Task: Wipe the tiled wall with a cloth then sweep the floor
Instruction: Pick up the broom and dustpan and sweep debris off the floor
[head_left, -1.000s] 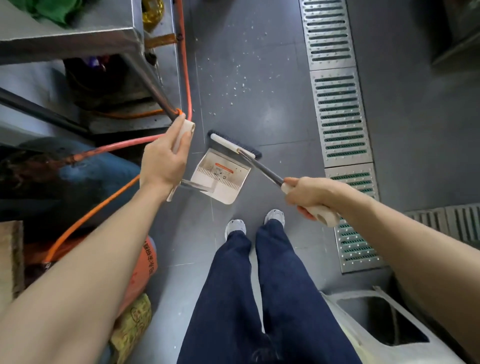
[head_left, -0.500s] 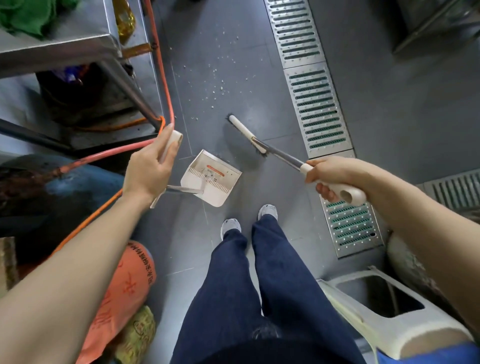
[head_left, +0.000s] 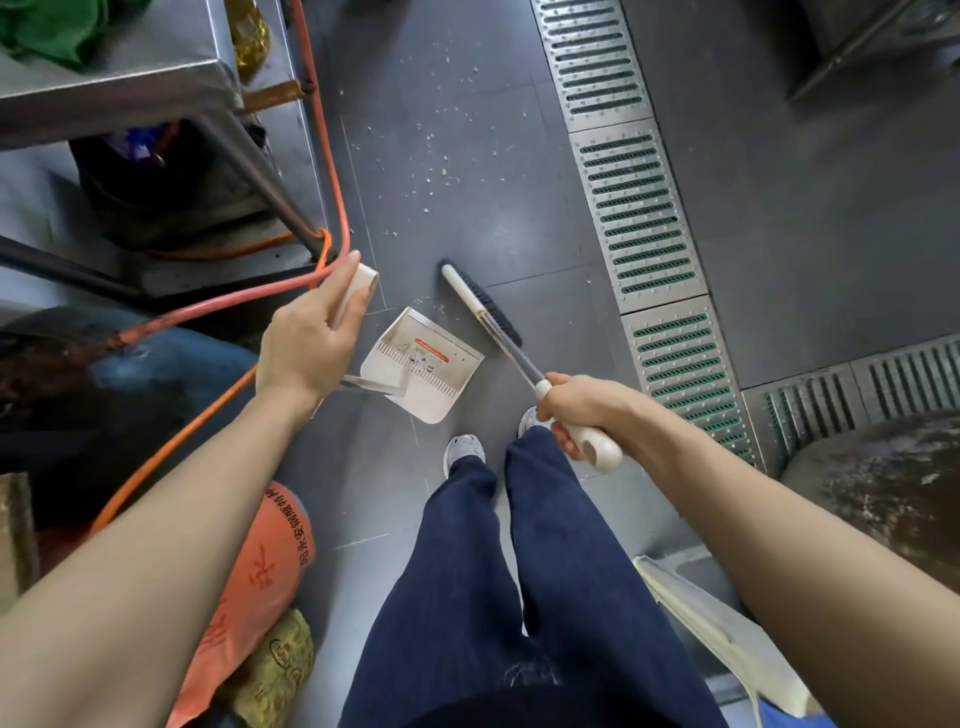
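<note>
Dustpan (head_left: 423, 364) on floor (head_left: 467, 156) left of broom head (head_left: 480, 304); crumbs (head_left: 431, 161) beyond both; drain grate (head_left: 639, 208) right.

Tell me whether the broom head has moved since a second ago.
Yes. The broom head swung right, toward the drain grate, off the dustpan mouth.

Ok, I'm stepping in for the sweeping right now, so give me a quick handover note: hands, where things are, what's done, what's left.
Left hand: grips the top of the dustpan handle; dustpan sits on the floor ahead of the feet, mouth facing the broom.
Right hand: grips the broom handle; broom head is on the floor just beyond the dustpan.
Done: sweeping is under way; I can't tell from here whether the wall got wiped.
Left: white crumbs lie scattered farther ahead, between the metal table leg and the drain grates. Pull them back into the dustpan.
</note>
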